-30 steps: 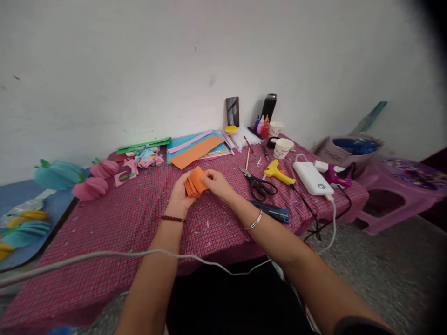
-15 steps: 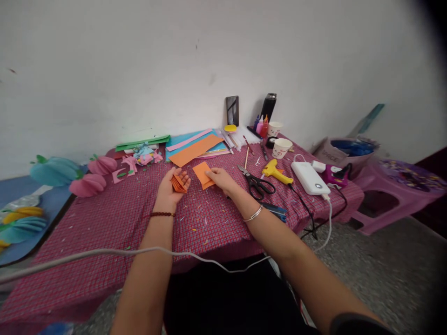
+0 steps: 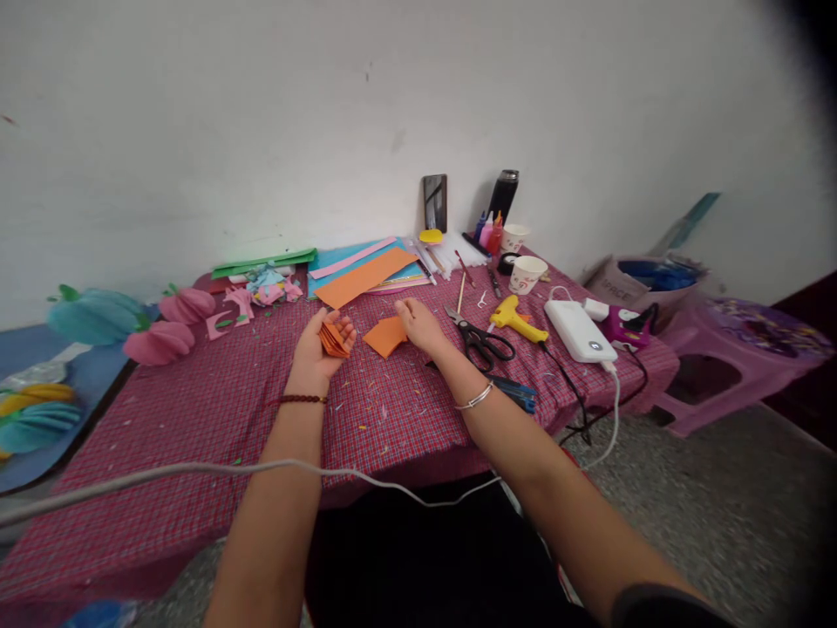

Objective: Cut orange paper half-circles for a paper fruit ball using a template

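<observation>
Since the earlier frame, your right hand [image 3: 422, 327] has shifted a little up and to the right, and the loose pieces of flat orange paper [image 3: 384, 338] that it was holding now lie on the bench [image 3: 215, 401], which is covered in red checked cloth; your left hand [image 3: 310, 353] stays almost where it was. Your left grip is curled upward around a compact stack of folded orange paper [image 3: 333, 340], cradled against the fingers, its long axis slanting from upper left to lower right. Your right grip has its fingers bent in; whether they pinch anything cannot be told, as the hand covers the pieces' right edge.

Note the key relation: the loose pieces lie between your hands, just left of and below the right fingertips, with the right hand nearer. They overlap with corners turned in different directions, so no single long axis is clear. A long orange paper strip [image 3: 366, 277] lies beyond them, and black-handled scissors [image 3: 484, 343] rest to the right of your right hand.
</observation>
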Action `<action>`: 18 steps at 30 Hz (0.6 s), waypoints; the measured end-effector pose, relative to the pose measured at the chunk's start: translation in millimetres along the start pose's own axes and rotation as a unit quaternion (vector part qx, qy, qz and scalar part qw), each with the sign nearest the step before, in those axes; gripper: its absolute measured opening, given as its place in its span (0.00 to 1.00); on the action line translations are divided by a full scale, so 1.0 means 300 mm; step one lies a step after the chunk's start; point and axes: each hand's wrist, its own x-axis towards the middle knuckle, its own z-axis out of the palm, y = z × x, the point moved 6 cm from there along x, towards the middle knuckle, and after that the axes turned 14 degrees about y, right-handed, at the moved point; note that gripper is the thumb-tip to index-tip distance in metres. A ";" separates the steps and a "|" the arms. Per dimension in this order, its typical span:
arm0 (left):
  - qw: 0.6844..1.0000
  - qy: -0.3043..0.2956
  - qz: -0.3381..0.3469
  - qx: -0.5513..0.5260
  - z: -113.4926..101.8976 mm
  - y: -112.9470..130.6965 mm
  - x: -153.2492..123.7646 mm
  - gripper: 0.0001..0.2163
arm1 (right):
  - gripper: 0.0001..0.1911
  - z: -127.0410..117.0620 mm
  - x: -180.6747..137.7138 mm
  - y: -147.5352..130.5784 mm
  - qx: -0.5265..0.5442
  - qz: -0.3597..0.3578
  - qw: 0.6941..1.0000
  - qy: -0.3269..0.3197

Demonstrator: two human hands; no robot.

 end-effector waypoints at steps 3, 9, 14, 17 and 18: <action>1.000 -0.003 0.001 0.001 0.000 -0.003 0.003 0.11 | 0.06 -0.016 -0.007 -0.040 0.007 -0.046 0.999 0.022; 0.999 -0.009 0.007 0.039 0.008 -0.037 0.017 0.10 | 0.06 0.096 -0.127 -0.121 0.149 -0.055 0.976 -0.152; 0.998 -0.014 0.022 0.050 0.017 -0.065 0.021 0.09 | 0.10 0.145 -0.184 -0.130 0.161 -0.058 0.959 -0.225; 0.998 -0.017 0.026 0.053 0.021 -0.071 0.017 0.09 | 0.09 0.150 -0.180 -0.115 0.142 -0.061 0.962 -0.226; 0.998 -0.017 0.027 0.054 0.022 -0.071 0.016 0.09 | 0.09 0.150 -0.177 -0.110 0.136 -0.064 0.963 -0.222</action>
